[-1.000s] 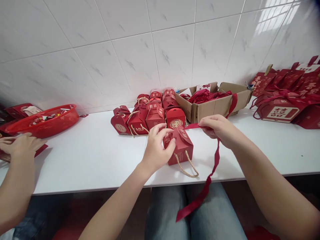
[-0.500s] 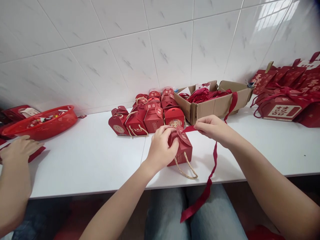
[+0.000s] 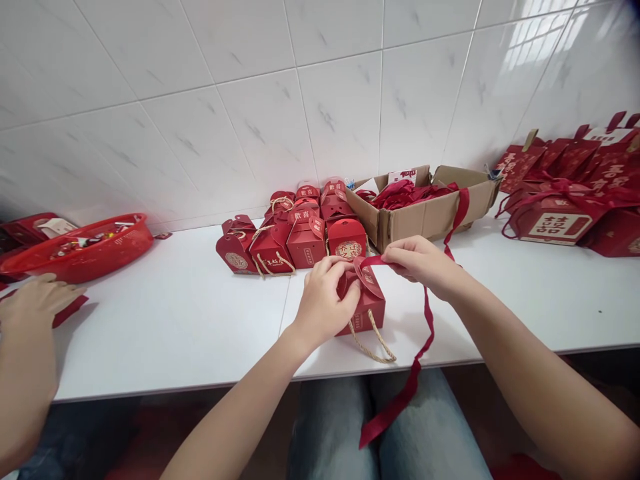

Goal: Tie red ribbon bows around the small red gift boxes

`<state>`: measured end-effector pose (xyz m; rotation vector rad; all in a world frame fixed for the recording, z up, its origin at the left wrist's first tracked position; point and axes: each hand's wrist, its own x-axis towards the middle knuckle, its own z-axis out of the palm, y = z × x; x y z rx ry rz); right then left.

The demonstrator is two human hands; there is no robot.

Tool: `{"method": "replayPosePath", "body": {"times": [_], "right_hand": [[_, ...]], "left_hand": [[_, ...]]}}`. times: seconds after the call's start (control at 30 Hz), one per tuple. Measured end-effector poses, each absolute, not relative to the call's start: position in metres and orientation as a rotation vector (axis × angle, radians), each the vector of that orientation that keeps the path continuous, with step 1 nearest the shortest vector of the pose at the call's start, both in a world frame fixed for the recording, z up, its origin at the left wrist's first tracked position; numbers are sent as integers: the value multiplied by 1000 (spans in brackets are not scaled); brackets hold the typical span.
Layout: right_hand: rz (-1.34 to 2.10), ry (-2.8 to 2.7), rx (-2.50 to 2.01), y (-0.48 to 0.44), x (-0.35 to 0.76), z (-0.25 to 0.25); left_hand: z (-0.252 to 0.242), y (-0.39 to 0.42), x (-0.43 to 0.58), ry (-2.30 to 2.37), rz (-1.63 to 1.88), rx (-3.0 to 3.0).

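Your left hand (image 3: 324, 293) covers the front of the red gift box (image 3: 367, 303), so you cannot read its label. The co-worker's hand (image 3: 35, 303) runs off the left edge. The red basket (image 3: 83, 257) holds contents too small to identify.

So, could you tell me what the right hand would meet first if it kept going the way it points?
Probably the left hand at the gift box; the right hand points leftward.
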<state>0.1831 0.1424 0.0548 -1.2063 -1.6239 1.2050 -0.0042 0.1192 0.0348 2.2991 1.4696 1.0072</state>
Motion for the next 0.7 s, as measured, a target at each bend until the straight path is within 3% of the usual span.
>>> {"method": "replayPosePath", "body": {"times": [0.7], "right_hand": [[1192, -1637, -1263, 136, 190, 44]], "left_hand": [[25, 119, -3, 1505, 1003, 2387]]}}
